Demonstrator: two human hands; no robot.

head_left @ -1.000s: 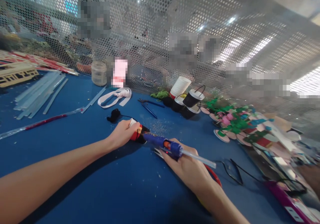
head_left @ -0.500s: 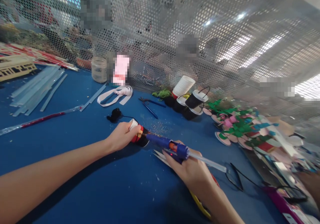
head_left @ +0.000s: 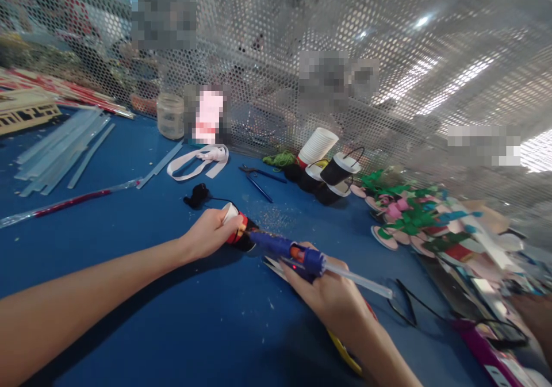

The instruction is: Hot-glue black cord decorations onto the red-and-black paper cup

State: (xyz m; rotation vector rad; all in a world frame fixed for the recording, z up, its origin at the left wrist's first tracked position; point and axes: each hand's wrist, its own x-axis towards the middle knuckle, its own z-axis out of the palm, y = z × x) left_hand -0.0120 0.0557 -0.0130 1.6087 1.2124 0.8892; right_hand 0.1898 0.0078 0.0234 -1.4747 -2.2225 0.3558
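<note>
My left hand [head_left: 212, 232] is closed round a small paper cup [head_left: 230, 210] lying on its side, white at the rim and wrapped in black and red. From the cup a black strand leads to a bundle of black yarn [head_left: 197, 196] on the table. In my right hand [head_left: 332, 286] is a blue glue gun [head_left: 276, 244], with a clear glue stick [head_left: 366, 286] out of its back and a small red light on. Its nozzle meets the cup's wrapped side; whether it touches I cannot tell. Under my right hand lie scissors [head_left: 276, 269], partly hidden.
Clear glue sticks [head_left: 64, 151] lie left on the blue table [head_left: 207, 324]. Behind are a white ribbon [head_left: 183, 174], pliers [head_left: 263, 173], black-wrapped cups [head_left: 338, 169] and stacked white cups [head_left: 318, 146]. Craft flowers [head_left: 409, 220] and a purple power strip [head_left: 485, 347] are right. A perforated screen [head_left: 259, 48] stands behind.
Both hands, the cup and the glue gun hold nearly the same place. The view has shifted slightly.
</note>
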